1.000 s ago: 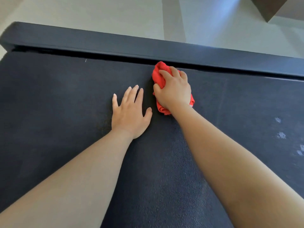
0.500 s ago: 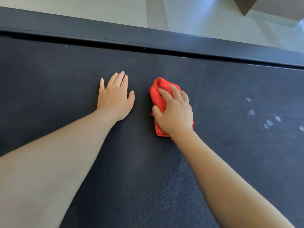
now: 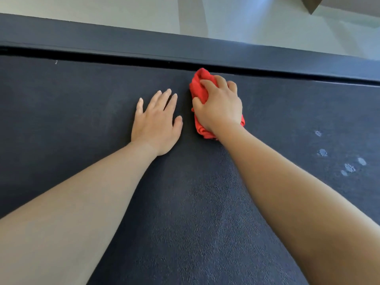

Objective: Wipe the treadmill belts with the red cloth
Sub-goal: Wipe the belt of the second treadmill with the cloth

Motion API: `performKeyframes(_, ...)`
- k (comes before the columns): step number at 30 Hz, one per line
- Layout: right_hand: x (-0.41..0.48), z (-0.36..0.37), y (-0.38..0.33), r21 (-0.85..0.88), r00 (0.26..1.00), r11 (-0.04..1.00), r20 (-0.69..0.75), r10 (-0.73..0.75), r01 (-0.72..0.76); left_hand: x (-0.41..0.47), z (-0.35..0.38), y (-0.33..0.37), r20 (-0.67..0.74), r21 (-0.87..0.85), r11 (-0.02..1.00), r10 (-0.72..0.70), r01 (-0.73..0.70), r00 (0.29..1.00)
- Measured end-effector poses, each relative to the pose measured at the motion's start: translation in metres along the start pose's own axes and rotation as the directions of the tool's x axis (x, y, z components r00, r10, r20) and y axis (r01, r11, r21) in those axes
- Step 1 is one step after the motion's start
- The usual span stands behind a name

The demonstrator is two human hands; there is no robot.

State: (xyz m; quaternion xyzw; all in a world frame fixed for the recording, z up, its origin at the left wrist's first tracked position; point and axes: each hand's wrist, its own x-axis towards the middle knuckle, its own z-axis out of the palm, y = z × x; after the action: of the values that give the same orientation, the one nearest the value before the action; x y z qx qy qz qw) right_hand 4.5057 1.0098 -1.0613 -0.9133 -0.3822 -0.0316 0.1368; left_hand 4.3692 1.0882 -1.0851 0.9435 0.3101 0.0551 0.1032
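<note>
Head view: red cloth [image 3: 200,90] bunched at upper centre of frame, on dark treadmill belt [image 3: 185,223], far end just beside side rail [image 3: 123,42]. Right hand [image 3: 221,106] on top, fingers curled, gripping cloth. Left hand [image 3: 157,124] flat on belt just left of cloth, fingers straight, slightly spread. Pale smudges [image 3: 347,167] at right edge.

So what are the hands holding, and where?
The right hand grips the red cloth from above, curled over its middle. The left hand holds nothing, lying flat on the treadmill belt.
</note>
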Motion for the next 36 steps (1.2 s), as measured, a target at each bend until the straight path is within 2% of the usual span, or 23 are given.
performKeyframes(5,0.048,0.004,-0.009,0.004,1.000,1.000,0.023,-0.016,0.016,0.002,0.003,-0.003,-0.024,-0.005,1.000,0.002,-0.002,1.000)
performKeyframes(8,0.045,0.003,-0.009,0.011,0.999,1.000,0.044,-0.025,0.025,0.004,0.003,-0.005,-0.023,-0.011,1.000,0.003,-0.004,1.000)
performKeyframes(11,0.005,-0.005,-0.001,0.039,0.999,0.999,0.042,-0.007,0.005,0.005,0.002,-0.005,-0.006,-0.020,1.000,0.005,-0.006,1.000)
performKeyframes(17,-0.135,-0.023,0.019,0.026,0.998,0.999,-0.050,0.041,-0.039,0.003,0.001,-0.004,-0.009,-0.047,0.999,-0.007,0.006,1.000)
performKeyframes(22,-0.113,-0.028,0.019,0.002,0.998,0.998,0.001,0.059,-0.059,-0.009,0.000,0.001,-0.029,-0.046,0.999,0.020,-0.021,0.999)
performKeyframes(26,-0.112,-0.023,0.019,-0.010,0.997,0.997,-0.029,0.070,-0.070,-0.030,0.003,0.002,-0.028,-0.019,0.999,0.044,-0.044,0.999)
performKeyframes(32,-0.209,-0.037,0.020,0.001,0.997,0.998,-0.034,0.065,-0.065,-0.039,0.000,0.010,0.023,-0.019,1.000,0.008,-0.007,1.000)
performKeyframes(36,-0.254,-0.050,0.026,0.019,0.994,0.995,-0.048,0.100,-0.099,-0.082,0.001,0.024,0.067,0.002,0.998,0.068,-0.068,0.995)
